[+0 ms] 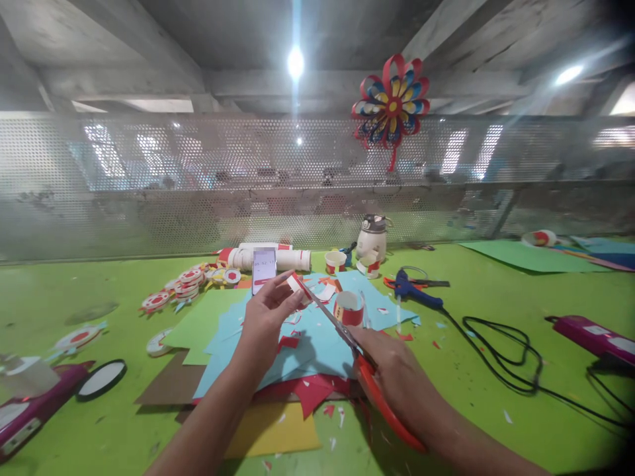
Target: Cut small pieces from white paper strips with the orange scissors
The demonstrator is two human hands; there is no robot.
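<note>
My left hand (265,317) pinches a small red-and-white paper strip (296,285) above a pile of blue, red, yellow and brown paper sheets (317,347). My right hand (397,377) grips orange-handled scissors (364,373), whose blades reach up to the strip and meet its edge. A red-and-white paper ring (348,309) stands on the blue sheet just right of the blades. A phone (264,268) leans upright behind my left hand.
Green table (476,370). Blue glue gun (414,289) with black cable (501,357) to the right; pink tool (592,337) far right. Red-and-white paper discs (186,284) at left, white tubes (278,256), a jar (373,237), paper flower (391,106) on the mesh wall.
</note>
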